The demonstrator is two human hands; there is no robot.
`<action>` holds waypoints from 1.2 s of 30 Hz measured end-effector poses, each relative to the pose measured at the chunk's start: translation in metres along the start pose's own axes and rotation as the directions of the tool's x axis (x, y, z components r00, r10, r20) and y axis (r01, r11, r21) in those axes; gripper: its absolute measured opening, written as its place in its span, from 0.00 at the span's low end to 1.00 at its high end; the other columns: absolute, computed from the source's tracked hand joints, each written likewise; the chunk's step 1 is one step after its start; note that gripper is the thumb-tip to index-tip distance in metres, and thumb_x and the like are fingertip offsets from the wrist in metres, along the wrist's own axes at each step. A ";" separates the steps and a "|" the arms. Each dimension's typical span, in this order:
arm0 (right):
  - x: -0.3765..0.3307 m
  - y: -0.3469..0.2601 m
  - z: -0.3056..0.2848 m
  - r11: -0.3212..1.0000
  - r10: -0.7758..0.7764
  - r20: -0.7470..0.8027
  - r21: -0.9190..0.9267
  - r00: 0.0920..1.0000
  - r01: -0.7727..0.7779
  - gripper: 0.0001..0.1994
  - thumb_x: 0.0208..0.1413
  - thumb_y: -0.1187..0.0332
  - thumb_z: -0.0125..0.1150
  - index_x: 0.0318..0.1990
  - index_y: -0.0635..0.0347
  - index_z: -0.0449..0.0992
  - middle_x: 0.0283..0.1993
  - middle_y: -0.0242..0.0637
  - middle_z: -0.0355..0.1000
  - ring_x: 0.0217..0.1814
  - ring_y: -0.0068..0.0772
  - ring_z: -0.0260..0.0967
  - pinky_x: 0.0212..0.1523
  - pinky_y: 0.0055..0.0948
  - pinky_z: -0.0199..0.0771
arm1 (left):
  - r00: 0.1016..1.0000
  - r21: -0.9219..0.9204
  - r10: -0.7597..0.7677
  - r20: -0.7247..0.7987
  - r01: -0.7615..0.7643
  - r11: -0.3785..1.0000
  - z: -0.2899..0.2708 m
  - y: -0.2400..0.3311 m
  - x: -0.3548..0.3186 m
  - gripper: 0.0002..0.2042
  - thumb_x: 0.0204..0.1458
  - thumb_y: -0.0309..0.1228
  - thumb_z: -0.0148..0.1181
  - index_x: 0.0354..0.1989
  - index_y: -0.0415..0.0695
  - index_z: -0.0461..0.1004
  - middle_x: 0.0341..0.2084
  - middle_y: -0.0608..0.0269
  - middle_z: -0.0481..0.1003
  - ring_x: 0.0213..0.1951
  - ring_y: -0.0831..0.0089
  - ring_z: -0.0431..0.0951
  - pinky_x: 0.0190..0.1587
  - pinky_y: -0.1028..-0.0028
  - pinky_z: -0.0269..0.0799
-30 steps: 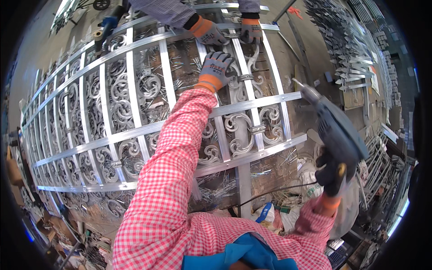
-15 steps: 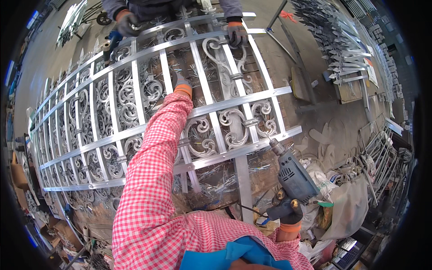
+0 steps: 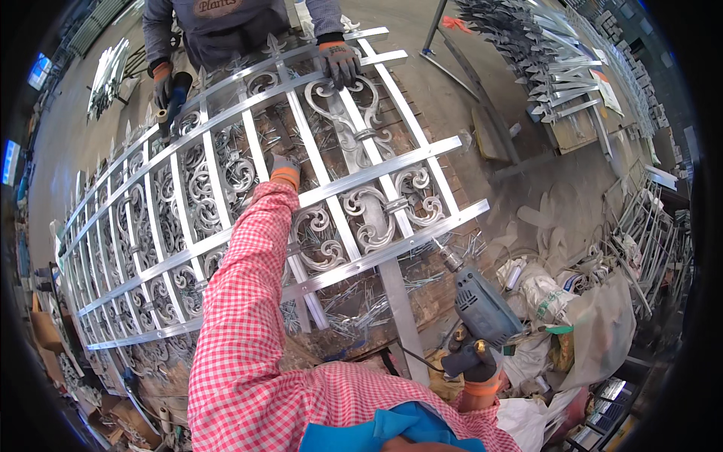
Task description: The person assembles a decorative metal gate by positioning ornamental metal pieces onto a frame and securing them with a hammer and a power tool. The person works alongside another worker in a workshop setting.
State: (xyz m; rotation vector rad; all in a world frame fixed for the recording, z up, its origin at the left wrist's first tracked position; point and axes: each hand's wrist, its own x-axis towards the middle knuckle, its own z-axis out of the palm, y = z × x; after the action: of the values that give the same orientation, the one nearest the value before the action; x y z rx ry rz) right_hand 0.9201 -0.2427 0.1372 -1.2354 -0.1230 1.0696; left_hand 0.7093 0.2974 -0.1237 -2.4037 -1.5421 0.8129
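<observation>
A silver metal fence panel point(image 3: 339, 187) with scrollwork between its bars lies across the work table. My right hand point(image 3: 479, 360), in a dark glove with an orange cuff, grips a grey-blue power drill point(image 3: 486, 307) at the panel's near right side. The drill's tip is close to the panel's near rail. My left hand point(image 3: 285, 167), in a grey glove, reaches among the bars near the middle; its fingers are mostly hidden. Loose screws point(image 3: 271, 134) are scattered beneath the bars around it.
Across the panel, a co-worker rests one gloved hand point(image 3: 339, 64) on it; the other point(image 3: 162, 84) is beside a dark drill point(image 3: 173, 105). Spear-topped metal bars point(image 3: 520, 64) are stacked at far right. Plastic bags point(image 3: 595, 343) and scrap crowd the near right.
The view has shifted, so the panel appears farther left. The co-worker's one hand has moved down beside the dark drill. My right hand still holds my drill near the rail.
</observation>
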 end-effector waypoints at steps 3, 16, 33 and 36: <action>0.002 0.006 -0.010 0.999 -0.025 0.046 -0.021 0.999 0.026 0.31 0.43 0.59 0.65 0.53 0.69 0.66 0.39 0.47 0.71 0.33 0.39 0.72 0.32 0.33 0.76 | 0.995 -0.101 0.064 -0.075 -0.071 0.992 -0.056 -0.016 -0.030 0.19 0.54 0.36 0.53 0.56 0.49 0.70 0.49 0.57 0.77 0.53 0.56 0.75 0.57 0.52 0.61; 0.008 0.005 0.000 0.999 -0.026 0.136 -0.033 0.990 0.030 0.32 0.48 0.60 0.64 0.58 0.68 0.60 0.41 0.48 0.69 0.36 0.41 0.69 0.35 0.36 0.73 | 0.932 0.038 0.228 -0.280 -0.227 0.973 -0.001 -0.029 0.002 0.12 0.56 0.33 0.48 0.41 0.56 0.80 0.40 0.62 0.79 0.51 0.60 0.74 0.61 0.46 0.57; 0.019 0.018 -0.011 0.999 -0.048 0.083 0.015 0.995 0.047 0.24 0.50 0.68 0.62 0.54 0.68 0.66 0.43 0.47 0.73 0.36 0.37 0.74 0.34 0.32 0.78 | 0.849 -0.853 -0.078 -0.522 -0.519 0.064 -0.153 0.059 -0.017 0.10 0.48 0.25 0.65 0.39 0.38 0.77 0.33 0.60 0.81 0.34 0.76 0.79 0.40 0.76 0.72; 0.021 0.012 -0.005 1.000 -0.025 0.088 -0.007 0.996 0.026 0.27 0.48 0.67 0.62 0.55 0.69 0.64 0.40 0.49 0.73 0.34 0.40 0.74 0.34 0.33 0.77 | 0.813 -0.815 -0.155 -0.561 -0.508 0.280 -0.128 0.073 0.025 0.13 0.47 0.29 0.65 0.42 0.41 0.76 0.36 0.56 0.79 0.38 0.65 0.79 0.45 0.70 0.72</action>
State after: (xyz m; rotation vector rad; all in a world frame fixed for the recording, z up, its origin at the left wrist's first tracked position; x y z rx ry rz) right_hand 0.9270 -0.2319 0.1161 -1.1909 -0.2107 1.1026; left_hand 0.8424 0.3052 -0.0558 -3.1055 -1.6797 -1.2444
